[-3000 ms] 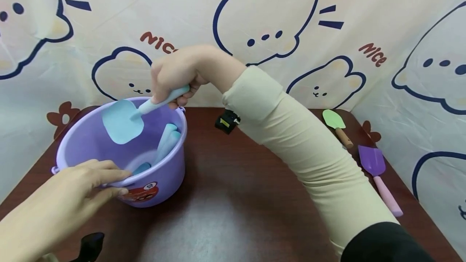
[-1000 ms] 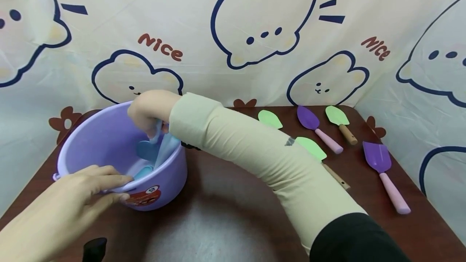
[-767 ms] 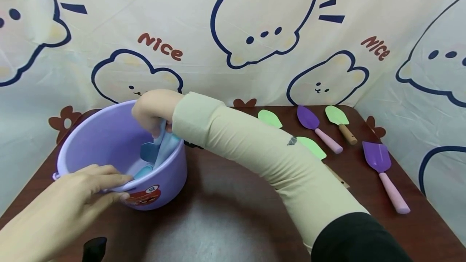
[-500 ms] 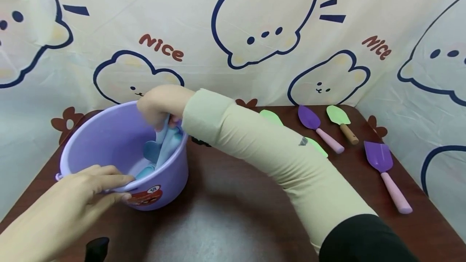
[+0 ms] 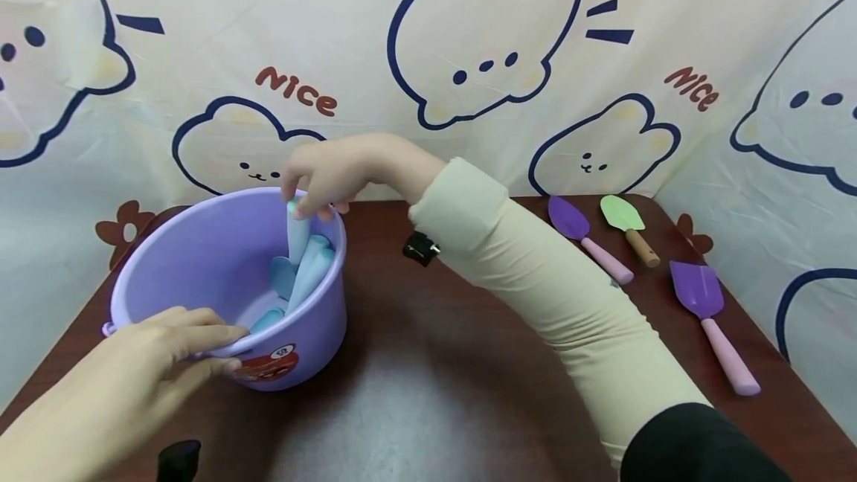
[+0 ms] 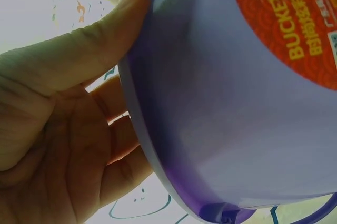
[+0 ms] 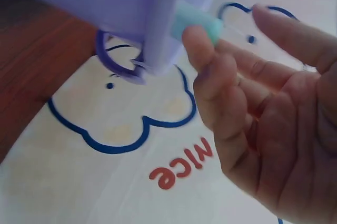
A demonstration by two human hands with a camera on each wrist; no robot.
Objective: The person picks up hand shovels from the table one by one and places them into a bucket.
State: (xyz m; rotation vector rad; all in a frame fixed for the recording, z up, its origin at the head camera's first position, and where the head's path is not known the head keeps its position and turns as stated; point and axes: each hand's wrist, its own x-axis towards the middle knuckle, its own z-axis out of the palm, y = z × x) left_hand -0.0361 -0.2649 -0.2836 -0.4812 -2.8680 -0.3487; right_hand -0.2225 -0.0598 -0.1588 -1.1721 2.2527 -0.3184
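A purple bucket [image 5: 201, 222] with a red label stands at the left of the table. My left hand [image 5: 161, 348] grips its near rim, thumb outside and fingers inside; the left wrist view shows this thumb [image 6: 100, 45] against the wall. Several light blue toy shovels lie in the bucket, handles leaning on its right side. One shovel handle [image 5: 297, 236] stands nearly upright, its blade [image 5: 283, 277] low in the bucket. My right hand [image 5: 341, 169] is just above that handle's end, fingers beside it. In the right wrist view the thumb [image 7: 289, 32] is apart from the handle tip [image 7: 197, 21].
At the right of the brown table [image 5: 428, 363] lie a purple spade with a pink handle [image 5: 696, 288], a purple trowel [image 5: 569, 218] and a green trowel with a wooden handle [image 5: 621, 213]. A patterned cloth [image 5: 361, 36] hangs behind the table.
The right hand carried a light blue shovel down into the bucket, loosened its fingers there, and has risen up and to the right. The left hand has kept its hold on the rim.
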